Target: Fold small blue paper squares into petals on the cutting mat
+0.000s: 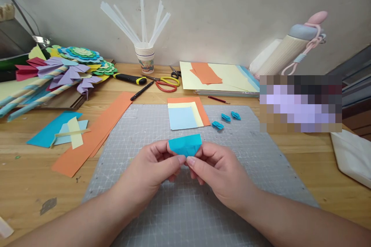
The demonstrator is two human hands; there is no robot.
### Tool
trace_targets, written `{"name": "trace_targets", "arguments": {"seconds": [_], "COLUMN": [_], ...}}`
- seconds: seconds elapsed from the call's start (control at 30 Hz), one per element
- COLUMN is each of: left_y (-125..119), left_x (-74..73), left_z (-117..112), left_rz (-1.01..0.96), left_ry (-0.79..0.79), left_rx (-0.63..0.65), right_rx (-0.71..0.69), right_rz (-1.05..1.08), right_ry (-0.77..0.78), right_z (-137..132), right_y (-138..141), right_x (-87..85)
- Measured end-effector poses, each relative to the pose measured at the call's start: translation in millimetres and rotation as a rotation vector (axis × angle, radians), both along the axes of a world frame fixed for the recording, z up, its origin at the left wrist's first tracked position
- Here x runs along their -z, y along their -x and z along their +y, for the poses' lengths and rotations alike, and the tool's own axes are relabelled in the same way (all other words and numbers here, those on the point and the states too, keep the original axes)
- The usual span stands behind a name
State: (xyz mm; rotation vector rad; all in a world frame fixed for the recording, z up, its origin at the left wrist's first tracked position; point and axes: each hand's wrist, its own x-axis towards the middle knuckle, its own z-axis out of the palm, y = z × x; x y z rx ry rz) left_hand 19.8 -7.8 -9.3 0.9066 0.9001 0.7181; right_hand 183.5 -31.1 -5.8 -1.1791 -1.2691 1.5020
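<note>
My left hand [155, 168] and my right hand [217, 170] both pinch a small folded piece of blue paper [185, 144], held just above a grey cutting mat [145, 127]. The thumbs meet at the lower edge of the paper. Three small folded blue paper pieces [226, 119] lie on the mat to the far right of my hands. A stack of light blue, yellow and orange paper squares [187, 114] sits on the mat just beyond the held piece.
Orange paper strips [92, 135] and blue and yellow scraps [58, 131] lie left of the mat. Behind are scissors [164, 82], a utility knife [129, 79], a pen [142, 90], a cup of plastic sticks [145, 60], paper flowers [66, 69], paper sheets [220, 77] and a bottle [290, 52].
</note>
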Motion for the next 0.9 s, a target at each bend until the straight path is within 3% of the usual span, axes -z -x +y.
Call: {"name": "trace_targets", "arguments": {"seconds": [0.2,0.4,0.47,0.63,0.9], "left_y": [0,3,4,3,3], "left_x": [0.9,-5.5,-5.1,-6.7,-5.3], "left_z": [0,12,12,7,9], "left_rz": [-0.021,-0.057,-0.029,0.135,0.172], "left_ry": [0.007,-0.025,-0.046,-0.141,-0.116], "left_rx": [-0.082,-0.296,-0.244,0.077,0.047], "right_rx": [0.002,0.094,0.071,-0.134,-0.008], "right_rz": [0.000,0.021,0.027,-0.010,-0.102], "right_ry": [0.063,0.135,0.158,0.176,0.004], "right_z": [1,6,7,4,5], "right_y": [0,-4,-5,-2,-2], "right_x": [-1.3,-0.9,-0.8,0.4,1.4]}}
